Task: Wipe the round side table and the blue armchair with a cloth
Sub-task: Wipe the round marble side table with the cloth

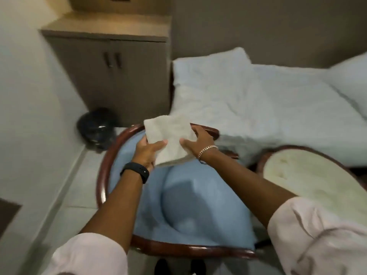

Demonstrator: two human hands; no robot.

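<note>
A black bin (97, 127) stands on the floor at the left. Above the blue armchair (190, 205), the left hand (148, 152) and the right hand (195, 142) both grip the grey cloth (168, 137) between them. The round desk (309, 179) stands just beside the armchair, before the bed (278, 108).

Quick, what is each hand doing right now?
Left hand: closed on the cloth, thumb on top.
Right hand: also holding the cloth, at its other edge, above the blue armchair.

Cloth, armchair and side table noted.
Pale folded cloth (170, 137) raised above blue armchair (184, 205), wood-rimmed, seat facing up; round cream-topped side table (309, 179) just beside at 3 o'clock.
</note>
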